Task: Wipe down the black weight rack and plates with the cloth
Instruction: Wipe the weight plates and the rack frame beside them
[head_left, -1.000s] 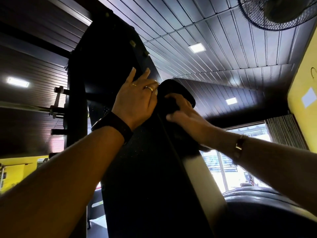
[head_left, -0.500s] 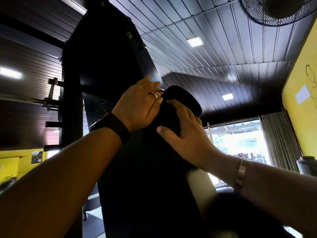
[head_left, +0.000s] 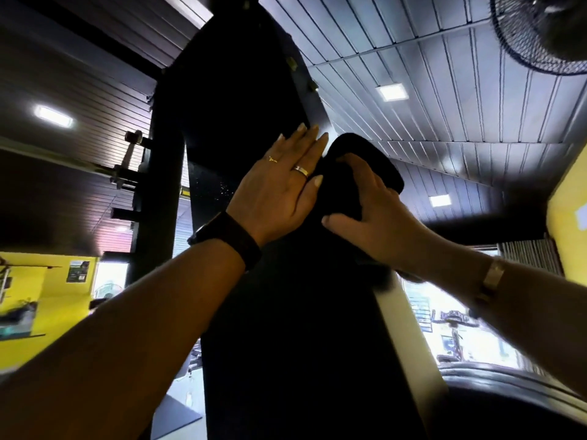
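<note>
well, at nine o'clock a barbell (head_left: 127,166) sits just beside the rack (head_left: 228,100), the black upright that fills the middle from twelve down to six. the left hand (head_left: 279,192) lies flat against it, fingers straight and together, holding nothing. touching it on the right, the right hand (head_left: 378,223) curls round the dark cloth (head_left: 365,163), pressing it on the rack's right edge. a black plate (head_left: 508,404) shows at five o'clock, a fan (head_left: 540,33) at one.
</note>
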{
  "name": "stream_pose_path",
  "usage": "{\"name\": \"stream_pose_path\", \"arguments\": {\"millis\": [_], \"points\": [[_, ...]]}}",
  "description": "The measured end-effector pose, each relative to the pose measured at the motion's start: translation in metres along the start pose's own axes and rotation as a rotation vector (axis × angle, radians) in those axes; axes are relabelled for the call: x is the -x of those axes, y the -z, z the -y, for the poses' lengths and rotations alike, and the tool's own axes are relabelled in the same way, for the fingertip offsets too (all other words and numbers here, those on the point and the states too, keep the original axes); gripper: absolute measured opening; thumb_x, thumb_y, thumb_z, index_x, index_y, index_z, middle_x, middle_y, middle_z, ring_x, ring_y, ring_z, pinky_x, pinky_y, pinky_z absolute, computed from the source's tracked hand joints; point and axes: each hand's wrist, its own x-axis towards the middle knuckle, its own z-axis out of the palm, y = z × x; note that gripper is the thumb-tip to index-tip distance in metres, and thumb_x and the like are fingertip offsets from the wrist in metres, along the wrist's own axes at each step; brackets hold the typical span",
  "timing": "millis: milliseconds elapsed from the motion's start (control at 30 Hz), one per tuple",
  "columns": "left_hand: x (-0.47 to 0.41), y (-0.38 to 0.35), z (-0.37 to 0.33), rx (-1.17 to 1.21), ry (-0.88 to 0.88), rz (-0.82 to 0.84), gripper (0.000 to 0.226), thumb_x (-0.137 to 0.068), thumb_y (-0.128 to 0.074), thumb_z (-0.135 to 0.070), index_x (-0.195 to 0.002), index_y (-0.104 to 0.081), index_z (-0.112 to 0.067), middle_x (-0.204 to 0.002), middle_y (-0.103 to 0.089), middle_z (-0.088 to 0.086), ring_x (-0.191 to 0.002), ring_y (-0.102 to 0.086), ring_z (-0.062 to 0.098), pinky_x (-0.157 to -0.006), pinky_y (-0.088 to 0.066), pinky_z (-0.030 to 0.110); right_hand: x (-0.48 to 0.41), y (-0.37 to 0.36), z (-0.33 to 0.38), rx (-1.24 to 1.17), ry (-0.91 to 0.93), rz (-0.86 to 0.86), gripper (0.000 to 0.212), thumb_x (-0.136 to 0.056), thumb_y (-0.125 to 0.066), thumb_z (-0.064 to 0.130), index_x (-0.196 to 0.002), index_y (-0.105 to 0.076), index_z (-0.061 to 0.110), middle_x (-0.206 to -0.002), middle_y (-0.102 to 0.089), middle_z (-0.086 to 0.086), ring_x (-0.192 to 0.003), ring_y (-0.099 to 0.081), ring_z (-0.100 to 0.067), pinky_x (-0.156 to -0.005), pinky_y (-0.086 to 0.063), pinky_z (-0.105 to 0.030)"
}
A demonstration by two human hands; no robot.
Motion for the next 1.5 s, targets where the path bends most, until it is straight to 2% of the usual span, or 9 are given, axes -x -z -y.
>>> {"name": "stream_pose_path", "arguments": {"millis": [233,400,567,733,900,1000,1100,1367,1500], "points": [[0.007,-0.004,0.044,0.109,0.207,-0.080,0.060,-0.098,-0.022,-0.033,-0.147,-0.034,0.000,-0.152,-0.035,0.019,-0.145,-0.027,0.029,-0.119,-0.012,0.032,-0.029,0.001,0.010,0.090,0.079,-0.015,0.081,-0.061,-0.051,0.059,-0.135,-0.021,0.046,-0.143,-0.038,0.010,-0.123,-0.045,-0.034,-0.095,-0.044,-0.056],[0.014,-0.010,0.111,0.129,0.255,-0.066,0.059,-0.097,-0.025,-0.031,-0.147,-0.035,-0.002,-0.153,-0.034,0.019,-0.145,-0.026,0.030,-0.118,-0.009,0.031,-0.068,0.008,0.038,0.487,0.230,-0.013,0.071,-0.075,-0.048,0.058,-0.141,-0.033,0.037,-0.154,-0.026,0.011,-0.134,-0.034,-0.033,-0.101,-0.039,-0.059],[0.024,-0.016,0.189,0.332,0.386,-0.170,0.060,-0.093,-0.029,-0.030,-0.146,-0.038,-0.004,-0.156,-0.030,0.015,-0.146,-0.024,0.027,-0.120,-0.017,0.035,-0.121,-0.002,0.069,0.780,0.137,0.019,0.051,-0.092,-0.044,0.052,-0.141,-0.034,0.042,-0.156,-0.020,0.017,-0.141,-0.021,-0.029,-0.108,-0.027,-0.055],[0.037,-0.033,0.252,0.408,0.315,-0.169,0.056,-0.096,-0.033,-0.028,-0.145,-0.041,-0.003,-0.154,-0.033,0.016,-0.146,-0.025,0.026,-0.115,-0.014,0.025,-0.158,-0.014,0.087,1.056,0.149,-0.039,0.045,-0.097,-0.039,0.042,-0.141,-0.033,0.040,-0.155,-0.026,0.015,-0.137,-0.027,-0.029,-0.106,-0.024,-0.056],[0.040,-0.052,0.273,0.479,0.191,-0.130,0.062,-0.092,-0.028,-0.034,-0.147,-0.036,-0.006,-0.156,-0.031,0.011,-0.147,-0.019,0.022,-0.118,-0.010,0.028,-0.173,-0.031,0.106,1.313,0.132,0.093,0.070,-0.088,-0.030,0.049,-0.153,-0.006,0.037,-0.159,-0.022,0.008,-0.138,-0.027,-0.027,-0.106,-0.022,-0.050],[0.039,-0.061,0.264,0.499,0.086,-0.115,0.063,-0.092,-0.026,-0.034,-0.149,-0.032,-0.008,-0.157,-0.026,0.009,-0.147,-0.014,0.016,-0.115,-0.001,0.020,-0.182,-0.039,0.114,1.317,0.131,0.087,0.088,-0.075,-0.034,0.057,-0.154,-0.007,0.029,-0.161,-0.015,0.000,-0.135,-0.034,-0.030,-0.103,-0.030,-0.045],[0.038,-0.073,0.260,0.497,0.037,-0.111,0.064,-0.092,-0.022,-0.035,-0.150,-0.029,-0.010,-0.159,-0.023,0.007,-0.148,-0.012,0.014,-0.112,0.004,0.016,-0.191,-0.039,0.117,1.387,0.063,0.138,0.102,-0.063,-0.022,0.071,-0.155,-0.010,0.027,-0.163,0.001,-0.001,-0.142,-0.023,-0.035,-0.112,-0.027,-0.050],[0.017,-0.094,0.255,0.574,0.056,-0.218,0.067,-0.090,-0.018,-0.037,-0.151,-0.027,-0.011,-0.160,-0.020,0.006,-0.149,-0.011,0.017,-0.112,0.005,0.018,-0.203,-0.043,0.122,1.526,-0.129,0.094,0.076,-0.076,-0.022,0.066,-0.147,0.001,0.053,-0.158,0.006,0.023,-0.145,0.018,-0.035,-0.108,-0.002,-0.072],[0.018,-0.102,0.259,0.535,0.034,-0.245,0.057,-0.100,-0.022,-0.036,-0.153,-0.022,-0.013,-0.161,-0.016,0.002,-0.149,-0.008,0.013,-0.114,0.005,0.019,-0.225,-0.047,0.118,1.431,-0.136,0.062,0.071,-0.087,-0.031,0.064,-0.151,-0.006,0.046,-0.162,0.002,0.013,-0.146,0.010,-0.040,-0.116,-0.003,-0.062]]}}
